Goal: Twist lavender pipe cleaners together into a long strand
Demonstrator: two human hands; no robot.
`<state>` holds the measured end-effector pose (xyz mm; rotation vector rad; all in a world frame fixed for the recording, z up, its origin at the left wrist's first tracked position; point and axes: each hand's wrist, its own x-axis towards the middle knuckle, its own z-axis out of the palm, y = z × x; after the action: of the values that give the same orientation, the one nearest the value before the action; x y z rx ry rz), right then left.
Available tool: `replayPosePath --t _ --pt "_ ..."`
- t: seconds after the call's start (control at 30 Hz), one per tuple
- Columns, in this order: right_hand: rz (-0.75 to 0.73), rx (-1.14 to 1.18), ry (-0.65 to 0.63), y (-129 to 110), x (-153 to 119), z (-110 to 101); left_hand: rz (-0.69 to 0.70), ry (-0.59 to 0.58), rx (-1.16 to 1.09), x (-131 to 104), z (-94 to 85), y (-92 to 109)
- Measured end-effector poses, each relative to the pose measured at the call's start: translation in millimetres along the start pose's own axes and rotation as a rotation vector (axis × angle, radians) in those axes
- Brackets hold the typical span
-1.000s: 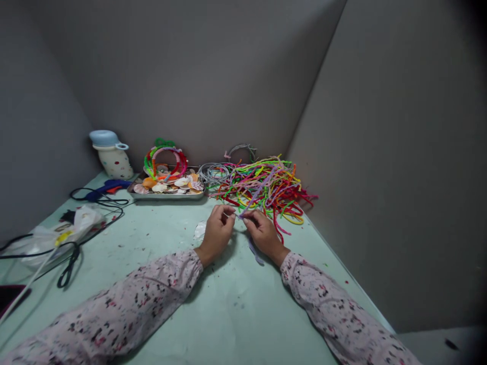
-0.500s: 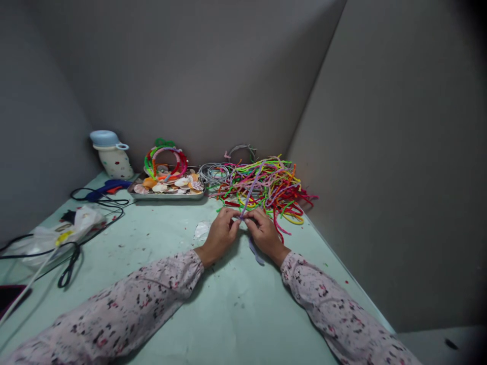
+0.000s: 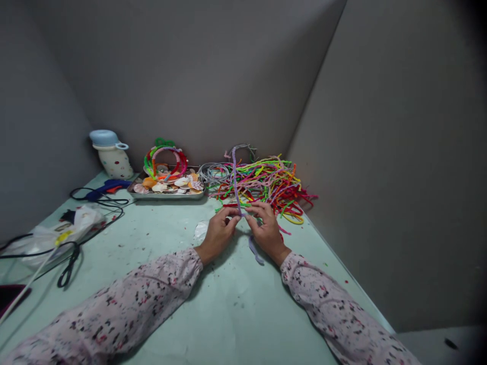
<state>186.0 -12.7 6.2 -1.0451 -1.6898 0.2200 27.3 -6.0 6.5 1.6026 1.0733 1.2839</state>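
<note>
A fuzzy purple pipe cleaner (image 3: 235, 177) stands nearly upright from between my fingertips, its lower end bent toward the right. My left hand (image 3: 219, 233) pinches it near the bend between thumb and fingers. From the other side, my right hand (image 3: 266, 230) closes thumb and fingers on the short bent end. Below my right palm lies another light purple piece (image 3: 255, 250) on the table. Behind both hands spreads a tangled heap of coloured pipe cleaners (image 3: 266, 182). A flat whitish shell-like disc (image 3: 201, 230) rests just left of my left hand.
A metal tray (image 3: 169, 196) of seashells stands at the back, with colourful fuzzy rings (image 3: 167, 149) on top. Beside it lies coiled grey wire (image 3: 215, 174). At left are a bottle (image 3: 112, 154), a blue tool (image 3: 108, 188), black cable (image 3: 65, 274) and a plastic bag (image 3: 85, 221).
The purple pipe cleaner's long end has swung from leaning right to nearly upright, tipped slightly left. My right fingers have shifted a little and loosened slightly; my left hand stays almost in place.
</note>
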Motion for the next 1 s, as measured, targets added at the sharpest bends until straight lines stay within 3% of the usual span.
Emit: replayPosePath --t 1.0 --pt "0.035 0.064 -0.026 7.1 -0.7 2.9 -0.019 -0.041 -0.077 0.2 -1.1 3.9"
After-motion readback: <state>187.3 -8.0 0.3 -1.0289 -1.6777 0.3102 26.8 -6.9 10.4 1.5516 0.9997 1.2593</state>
